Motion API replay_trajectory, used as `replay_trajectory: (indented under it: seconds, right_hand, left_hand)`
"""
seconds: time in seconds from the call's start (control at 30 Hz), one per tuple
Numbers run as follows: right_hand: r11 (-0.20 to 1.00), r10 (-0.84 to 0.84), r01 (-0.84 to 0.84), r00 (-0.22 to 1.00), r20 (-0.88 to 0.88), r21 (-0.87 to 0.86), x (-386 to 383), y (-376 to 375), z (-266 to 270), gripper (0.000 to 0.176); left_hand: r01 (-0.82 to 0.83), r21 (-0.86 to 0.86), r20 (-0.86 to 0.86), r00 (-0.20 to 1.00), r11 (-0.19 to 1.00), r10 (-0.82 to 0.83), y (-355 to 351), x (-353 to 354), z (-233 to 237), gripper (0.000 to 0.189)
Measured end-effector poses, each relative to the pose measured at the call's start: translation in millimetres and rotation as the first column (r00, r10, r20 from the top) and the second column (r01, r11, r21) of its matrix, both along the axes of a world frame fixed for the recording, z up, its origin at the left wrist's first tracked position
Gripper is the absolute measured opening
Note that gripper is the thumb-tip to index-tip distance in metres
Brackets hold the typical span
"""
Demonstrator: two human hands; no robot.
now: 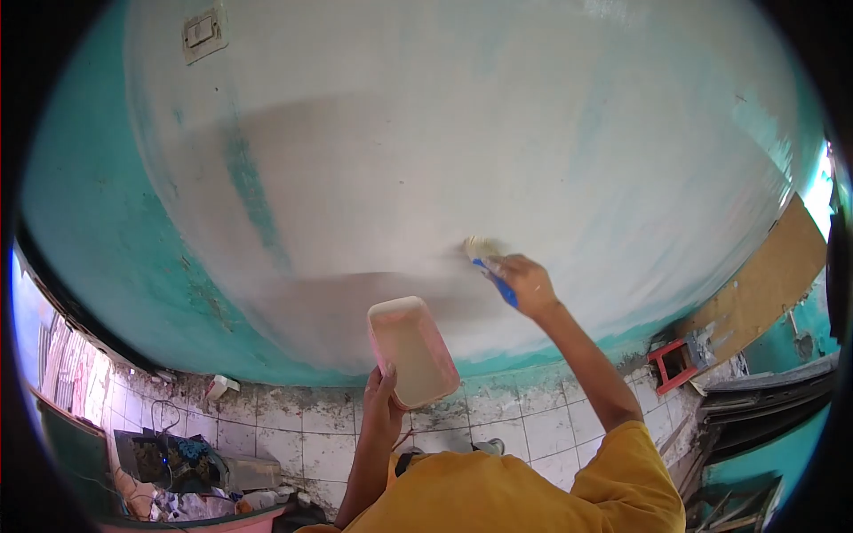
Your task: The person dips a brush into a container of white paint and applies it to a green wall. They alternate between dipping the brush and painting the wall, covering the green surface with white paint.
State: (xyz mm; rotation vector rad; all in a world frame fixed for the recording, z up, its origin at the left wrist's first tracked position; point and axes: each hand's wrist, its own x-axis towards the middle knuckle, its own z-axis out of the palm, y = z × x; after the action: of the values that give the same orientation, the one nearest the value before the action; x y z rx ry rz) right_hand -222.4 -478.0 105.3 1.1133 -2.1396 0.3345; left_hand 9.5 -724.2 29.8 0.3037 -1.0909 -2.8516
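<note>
The paintbrush is pointing its pale bristles towards the white-and-turquoise wall, though contact is not showing clearly. The right hand is closing its fingers round the blue handle. Lower and to the left, the left hand is gripping a pink-sided container, partly curled about its edge, and pale liquid is lying inside.

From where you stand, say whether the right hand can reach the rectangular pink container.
Probably yes: nothing visible stands between the right hand, holding a blue-handled brush, and the container.
</note>
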Motion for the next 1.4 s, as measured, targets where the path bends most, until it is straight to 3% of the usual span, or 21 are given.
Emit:
replay_trajectory:
  seconds: [0.07, 0.1, 0.17, 0.2, 0.33, 0.43, 0.5, 0.67, 0.73, 0.8, 0.87, 0.97, 1.1, 1.17, 1.23, 1.3, 1.4]
  right_hand:
    - [0.996, -0.067, 0.06, 0.99, 0.124, 0.059, 5, 3, 51, 0.04]
    - [0.989, -0.132, 0.124, 0.987, 0.092, 0.084, -4, 8, 75, 0.048]
    - [0.996, -0.035, 0.028, 0.996, -0.083, -0.079, -8, 8, 142, 0.034]
    - [0.991, -0.12, 0.108, 0.977, -0.174, -0.081, -16, 10, 168, 0.025]
    - [0.957, -0.109, -0.029, 0.887, -0.45, -0.289, -5, 1, 239, 0.018]
    - [0.951, -0.191, 0.049, 0.868, -0.457, -0.304, -7, 6, 213, 0.022]
    - [0.976, -0.209, 0.154, 0.871, -0.445, -0.157, -20, 12, 152, 0.034]
    - [1.0, -0.021, 0.022, 0.997, -0.078, 0.018, -6, 13, 4, 0.031]
    - [1.0, -0.025, 0.023, 0.993, 0.114, 0.021, 0, 13, 18, 0.036]
    - [0.992, -0.107, 0.1, 0.991, 0.084, 0.076, -4, 17, 68, 0.036]
    - [0.992, -0.097, 0.082, 0.982, -0.162, -0.097, -16, 22, 126, 0.031]
    - [0.943, -0.145, 0.019, 0.922, -0.359, -0.332, -16, 16, 211, 0.023]
    - [0.931, -0.213, 0.05, 0.88, -0.425, -0.363, -12, 17, 216, 0.018]
    - [0.966, -0.217, 0.133, 0.884, -0.414, -0.223, -33, 26, 150, 0.036]
    - [0.99, -0.058, 0.022, 0.962, -0.268, -0.138, -30, 30, 71, 0.038]
    - [0.999, -0.009, 0.005, 0.995, -0.1, -0.037, -16, 30, 0, 0.036]
    - [1.0, 0.021, -0.021, 0.997, 0.071, -0.005, -8, 28, -18, 0.035]
  left_hand:
    - [0.005, -0.011, 0.027, 1.0, 1.0, -0.004, 1, 3, -1, 0.056]
    - [0.007, -0.01, 0.02, 1.0, 1.0, -0.007, 1, 3, 0, 0.055]
    - [0.014, -0.01, 0.014, 1.0, 1.0, -0.014, 1, 3, 1, 0.055]
    - [0.015, -0.008, 0.013, 1.0, 1.0, -0.015, 1, 4, 1, 0.055]
    - [0.018, -0.009, 0.006, 1.0, 1.0, -0.018, 3, 11, 4, 0.054]
    - [-0.011, -0.023, 0.019, 1.0, 1.0, 0.011, 3, 14, 3, 0.052]
    - [-0.021, -0.026, 0.014, 1.0, 0.999, 0.022, 3, 16, 2, 0.051]
    - [-0.046, 0.006, -0.002, 0.999, 0.999, 0.046, 5, 24, 5, 0.048]
    - [-0.07, -0.016, 0.038, 0.997, 0.997, 0.071, 6, 24, 1, 0.048]
    - [-0.077, -0.016, 0.04, 0.996, 0.997, 0.078, 10, 23, 0, 0.049]
    - [-0.082, -0.016, 0.054, 0.995, 0.997, 0.082, 15, 26, -1, 0.05]
    - [-0.098, 0.001, 0.035, 0.995, 0.995, 0.097, 25, 26, 0, 0.05]
    - [-0.111, 0.011, 0.063, 0.992, 0.994, 0.111, 38, 31, 6, 0.051]
    - [-0.128, 0.019, 0.066, 0.99, 0.992, 0.127, 44, 35, 6, 0.051]
    - [-0.147, 0.02, 0.083, 0.986, 0.989, 0.145, 50, 38, 2, 0.051]
    - [-0.162, 0.031, 0.076, 0.984, 0.986, 0.159, 55, 39, -3, 0.051]
    - [-0.166, 0.043, 0.069, 0.984, 0.985, 0.163, 64, 44, -2, 0.05]
